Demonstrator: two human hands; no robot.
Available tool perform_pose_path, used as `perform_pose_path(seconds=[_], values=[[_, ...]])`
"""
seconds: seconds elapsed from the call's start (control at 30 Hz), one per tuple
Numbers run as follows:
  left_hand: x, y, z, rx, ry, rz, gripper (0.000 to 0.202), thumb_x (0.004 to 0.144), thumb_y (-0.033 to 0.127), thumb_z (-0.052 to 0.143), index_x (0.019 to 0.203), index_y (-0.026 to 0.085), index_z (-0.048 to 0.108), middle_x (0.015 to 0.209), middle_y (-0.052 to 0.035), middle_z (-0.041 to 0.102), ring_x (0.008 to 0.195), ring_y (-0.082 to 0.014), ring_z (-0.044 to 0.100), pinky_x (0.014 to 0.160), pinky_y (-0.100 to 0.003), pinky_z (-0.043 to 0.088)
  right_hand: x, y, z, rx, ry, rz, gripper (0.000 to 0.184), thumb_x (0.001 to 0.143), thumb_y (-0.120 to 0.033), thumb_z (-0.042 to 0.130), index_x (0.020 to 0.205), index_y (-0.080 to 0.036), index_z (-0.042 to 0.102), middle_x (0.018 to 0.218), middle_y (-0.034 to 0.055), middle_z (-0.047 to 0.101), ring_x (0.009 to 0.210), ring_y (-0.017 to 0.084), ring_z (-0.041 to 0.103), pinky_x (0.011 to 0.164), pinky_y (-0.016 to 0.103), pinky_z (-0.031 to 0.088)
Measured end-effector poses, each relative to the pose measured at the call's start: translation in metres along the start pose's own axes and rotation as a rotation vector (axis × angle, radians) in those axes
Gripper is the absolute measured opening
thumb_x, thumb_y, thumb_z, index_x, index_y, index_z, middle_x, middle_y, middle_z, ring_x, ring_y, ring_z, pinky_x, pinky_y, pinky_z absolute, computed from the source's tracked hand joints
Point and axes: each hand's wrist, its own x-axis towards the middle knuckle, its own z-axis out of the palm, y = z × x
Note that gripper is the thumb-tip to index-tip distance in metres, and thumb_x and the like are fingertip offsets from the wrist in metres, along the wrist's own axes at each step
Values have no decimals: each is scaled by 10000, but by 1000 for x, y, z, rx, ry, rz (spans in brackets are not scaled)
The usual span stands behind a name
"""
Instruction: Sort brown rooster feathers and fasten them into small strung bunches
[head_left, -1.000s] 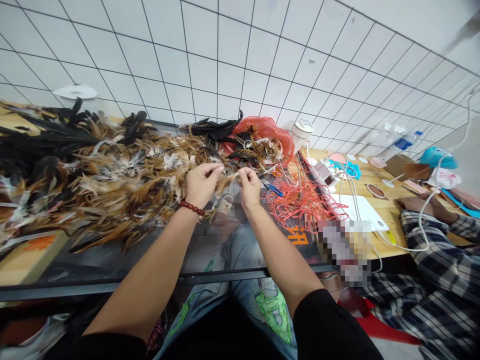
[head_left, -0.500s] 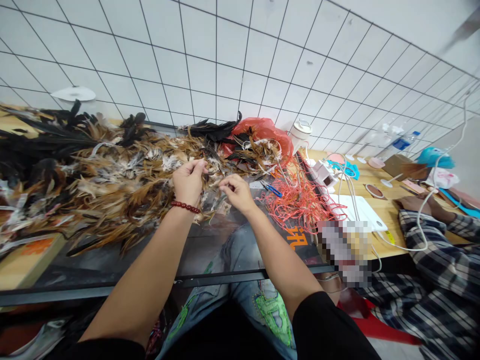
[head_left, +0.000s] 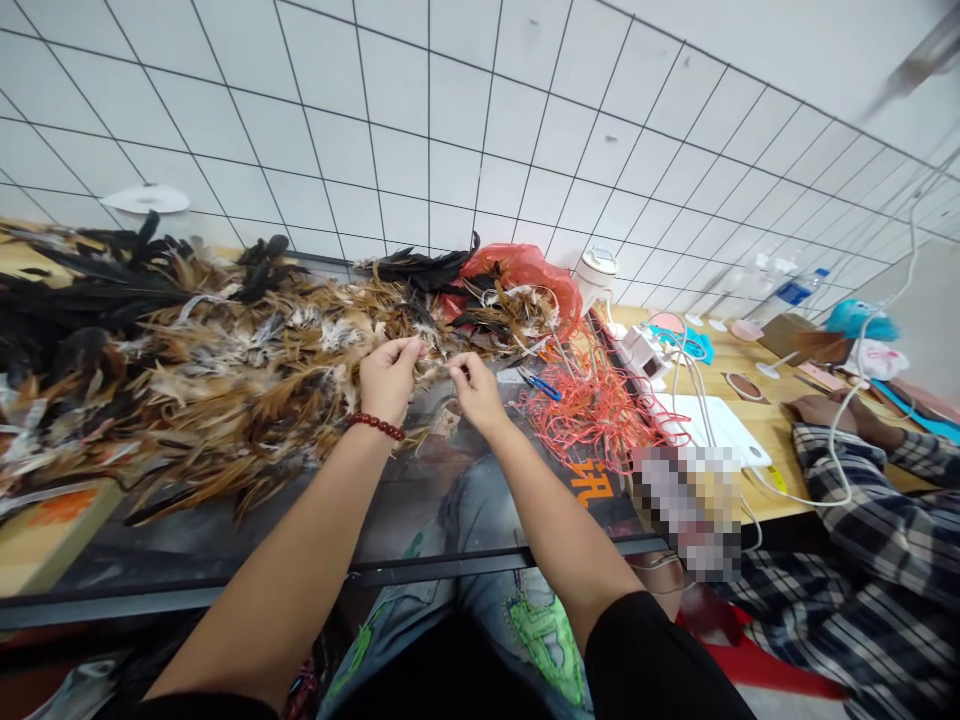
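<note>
Head view: feathers heaped on the bench; left hand at their right edge, grip pressed together, contents not discernible. Right hand just right of the feathers, cannot tell whether its grip is closed. Farther right of the feathers, red strings; behind their right end, red bag.
</note>
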Motion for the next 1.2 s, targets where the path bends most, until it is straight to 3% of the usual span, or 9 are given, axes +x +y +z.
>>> perform_pose_path(seconds=[0.13, 0.23, 0.4, 0.53, 0.67, 0.83, 0.97, 1.13, 1.2], values=[[-9, -8, 5, 9, -105, -60, 310, 597, 402, 807, 765, 144, 766, 754, -56, 730, 749, -170, 638, 775, -302, 491, 3, 2, 11, 399, 107, 140, 132, 837, -348, 525, 822, -217, 508, 697, -30, 565, 643, 127, 502, 684, 261, 431], [-16, -10, 10, -53, -123, -137, 388, 537, 449, 840, 756, 137, 767, 725, -47, 720, 720, -159, 616, 755, -298, 485, 1, -1, 16, 460, 156, 163, 168, 815, -369, 559, 842, -206, 524, 686, -32, 575, 650, 117, 523, 685, 248, 446], [-23, -8, 16, -188, -76, -246, 381, 490, 388, 877, 750, 136, 760, 735, -47, 721, 740, -141, 624, 756, -267, 490, -4, -6, 18, 273, 195, 153, 158, 837, -348, 530, 870, -194, 549, 681, -29, 587, 628, 113, 533, 644, 236, 443], [-24, -9, 16, -218, -81, -267, 357, 513, 369, 867, 743, 125, 745, 703, -46, 704, 752, -150, 640, 748, -266, 501, -8, -13, 15, 92, 168, 76, 143, 852, -320, 516, 877, -199, 588, 749, -14, 635, 675, 118, 567, 702, 242, 467], [-23, -11, 16, -234, -55, -273, 321, 534, 350, 857, 713, 127, 711, 692, -36, 687, 694, -128, 621, 692, -245, 500, -11, -19, 14, 55, 136, 51, 151, 853, -320, 525, 864, -201, 617, 722, -25, 635, 649, 115, 558, 694, 237, 461], [-16, 0, 14, -257, 59, -101, 222, 712, 336, 757, 713, 142, 648, 596, 15, 601, 546, -77, 550, 584, -202, 469, -9, -11, 11, 65, 167, 82, 200, 861, -371, 546, 837, -194, 637, 757, -12, 642, 693, 125, 557, 707, 239, 458], [-2, 19, 4, -278, 155, 5, 179, 800, 278, 686, 708, 153, 595, 532, 52, 503, 384, -35, 361, 383, -183, 255, -4, 2, 4, -48, 253, 114, 182, 879, -319, 518, 873, -191, 648, 856, 22, 665, 817, 153, 584, 786, 268, 460], [9, 31, -6, -288, 257, -10, 181, 852, 253, 621, 711, 160, 555, 532, 61, 483, 350, -19, 273, 365, -195, 183, -7, -4, 0, -322, 3, 83, 127, 866, -247, 559, 874, -219, 682, 903, 25, 676, 869, 173, 585, 843, 307, 441], [8, 29, -5, -274, 247, -24, 198, 843, 281, 636, 711, 161, 552, 532, 63, 475, 352, -17, 270, 368, -197, 179, -8, -10, -3, -473, -21, 78, 138, 872, -259, 563, 901, -228, 695, 972, 50, 670, 954, 205, 567, 892, 355, 421]])
